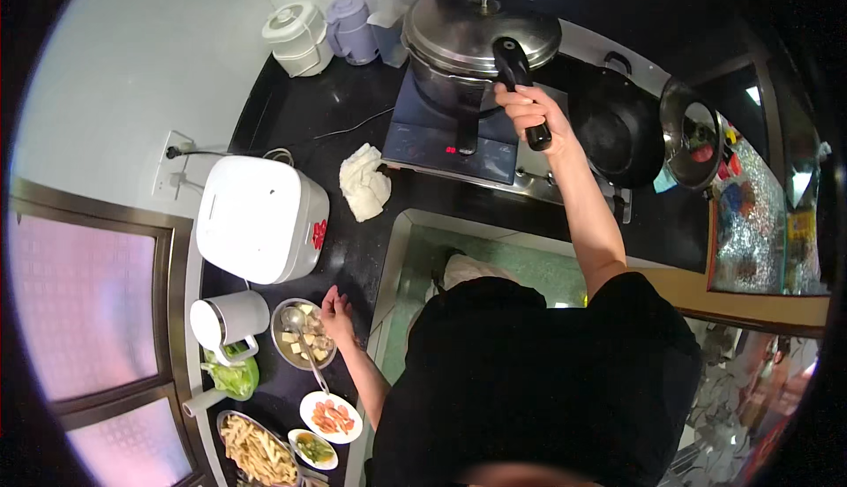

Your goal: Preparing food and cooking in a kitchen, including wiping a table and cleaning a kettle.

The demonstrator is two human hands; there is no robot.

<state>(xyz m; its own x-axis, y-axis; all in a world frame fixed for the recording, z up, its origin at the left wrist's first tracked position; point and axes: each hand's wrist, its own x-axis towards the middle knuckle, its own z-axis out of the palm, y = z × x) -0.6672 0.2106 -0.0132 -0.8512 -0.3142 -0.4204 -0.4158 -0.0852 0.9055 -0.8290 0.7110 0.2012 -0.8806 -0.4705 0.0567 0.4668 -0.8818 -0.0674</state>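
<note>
My right hand [541, 115] grips the black handle [511, 60] of a stainless steel pressure cooker lid [470, 34]. The lid lies over the cooker pot [437, 87], its handle turned away from the pot's own black handle [468, 120]. Under the pot is an induction cooktop [486, 159] with a lit red display. My left hand [337, 315] hovers by the rim of a metal bowl [278, 345], fingers loosely apart and apparently holding nothing. Pale cubes and other chunks of food fill the bowl, and a metal ladle [306, 341] rests in it.
Left on the black counter stand a white rice cooker [248, 216], a white jug [231, 318] and a cloth [365, 182]. Nearer me are plates of sliced sausage [333, 417], green vegetables [314, 448] and pale food strips [258, 450]. A black wok [615, 130] sits right of the cooktop.
</note>
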